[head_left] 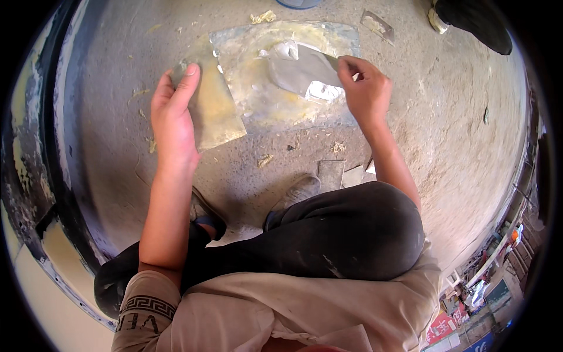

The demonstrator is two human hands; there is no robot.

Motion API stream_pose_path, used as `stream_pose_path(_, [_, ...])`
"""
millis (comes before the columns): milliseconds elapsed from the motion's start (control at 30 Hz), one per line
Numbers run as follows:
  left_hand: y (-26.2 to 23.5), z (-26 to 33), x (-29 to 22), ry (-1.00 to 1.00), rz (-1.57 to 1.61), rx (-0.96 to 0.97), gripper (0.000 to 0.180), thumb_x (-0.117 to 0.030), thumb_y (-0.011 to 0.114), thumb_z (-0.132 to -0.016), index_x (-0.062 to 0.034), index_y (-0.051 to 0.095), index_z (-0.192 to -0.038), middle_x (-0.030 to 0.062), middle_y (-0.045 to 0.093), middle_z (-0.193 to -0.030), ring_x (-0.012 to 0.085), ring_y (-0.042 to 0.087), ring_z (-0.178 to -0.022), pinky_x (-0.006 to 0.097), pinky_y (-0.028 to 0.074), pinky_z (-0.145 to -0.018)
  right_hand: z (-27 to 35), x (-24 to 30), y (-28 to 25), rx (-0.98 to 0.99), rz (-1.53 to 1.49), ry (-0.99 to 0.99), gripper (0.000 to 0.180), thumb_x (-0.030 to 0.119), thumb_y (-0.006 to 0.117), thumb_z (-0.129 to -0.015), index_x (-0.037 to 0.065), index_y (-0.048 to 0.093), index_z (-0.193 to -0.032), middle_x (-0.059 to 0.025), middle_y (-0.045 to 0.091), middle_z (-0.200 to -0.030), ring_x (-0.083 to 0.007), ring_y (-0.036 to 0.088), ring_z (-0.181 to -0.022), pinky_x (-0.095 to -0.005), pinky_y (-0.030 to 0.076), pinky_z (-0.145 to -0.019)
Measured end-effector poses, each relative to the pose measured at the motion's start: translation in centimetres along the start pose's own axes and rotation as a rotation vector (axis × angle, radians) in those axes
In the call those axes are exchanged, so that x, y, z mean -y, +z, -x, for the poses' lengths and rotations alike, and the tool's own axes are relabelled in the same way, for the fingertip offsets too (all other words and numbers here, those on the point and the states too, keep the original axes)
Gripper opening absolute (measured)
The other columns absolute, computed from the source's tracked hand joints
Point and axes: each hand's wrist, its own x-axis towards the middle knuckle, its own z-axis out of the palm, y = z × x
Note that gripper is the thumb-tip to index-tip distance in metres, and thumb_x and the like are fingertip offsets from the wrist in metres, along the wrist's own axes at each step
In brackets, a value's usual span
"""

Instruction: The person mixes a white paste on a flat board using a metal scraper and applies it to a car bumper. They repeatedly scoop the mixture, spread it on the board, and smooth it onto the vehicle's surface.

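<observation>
My left hand (179, 111) is closed round the edge of a yellow-stained flat plate (218, 114), thumb on top. The plate is tilted beside the left edge of a larger smeared mixing board (258, 111) on the floor. My right hand (368, 91) pinches one end of a grey putty spreader (302, 67). Its broad blade is over the board; whether it touches the surface I cannot tell. White putty (324, 91) sits at the blade's near edge, and another white lump (287, 50) lies by its far edge.
Dried yellowish scraps (263, 16) dot the concrete floor (457, 129). Small flat plates (331, 174) lie near my shoes (302, 190); another plate (378, 27) is beyond the board. A dark shoe (474, 23) shows at the far right, clutter (475, 293) at lower right.
</observation>
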Motion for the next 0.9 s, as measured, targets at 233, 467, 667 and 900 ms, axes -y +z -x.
stream_pose_path(233, [-0.5, -0.3, 0.5, -0.04, -0.003, -0.01, 0.035, -0.023, 0.065, -0.091, 0.0015, 0.055, -0.114, 0.0073, 0.063, -0.106, 0.0139, 0.061, -0.093, 0.026, 0.047, -0.082, -1.2, 0.1, -2.2, -0.048, 0.094, -0.069, 0.01, 0.011, 0.069, -0.079, 0.005, 0.072, -0.087, -0.0093, 0.069, -0.076, -0.0193, 0.066, -0.066, -0.0293, 0.051, -0.062])
stream_pose_path(467, [0.6, 0.2, 0.5, -0.15, 0.064, -0.117, 0.045, -0.023, 0.064, -0.091, 0.0065, 0.051, -0.122, 0.0103, 0.061, -0.114, 0.0157, 0.058, -0.104, 0.028, 0.045, -0.09, -0.2, -4.1, -1.3, -0.05, 0.184, -0.045, 0.011, 0.012, 0.068, -0.081, 0.006, 0.071, -0.088, -0.0116, 0.068, -0.078, -0.0232, 0.067, -0.068, -0.0312, 0.051, -0.062])
stream_pose_path(667, [0.5, 0.0, 1.8, -0.106, 0.034, -0.16, 0.07, -0.021, 0.064, -0.091, 0.0126, 0.03, -0.141, 0.0174, 0.05, -0.133, 0.0195, 0.05, -0.12, 0.031, 0.04, -0.101, -0.6, -5.7, -1.4, 0.052, 0.153, 0.089, 0.016, 0.014, 0.066, -0.084, 0.004, 0.071, -0.095, -0.0139, 0.069, -0.08, -0.0255, 0.067, -0.069, -0.0324, 0.051, -0.064])
stream_pose_path(900, [1.2, 0.4, 2.1, -0.161, 0.052, -0.119, 0.046, -0.016, 0.062, -0.091, 0.0088, 0.046, -0.127, 0.0146, 0.059, -0.12, 0.0193, 0.058, -0.109, 0.031, 0.046, -0.093, -2.9, -6.5, -3.8, 0.373, -0.079, 0.369, 0.023, 0.022, 0.065, -0.088, 0.002, 0.073, -0.096, -0.0093, 0.069, -0.071, -0.0136, 0.063, -0.063, -0.028, 0.048, -0.06])
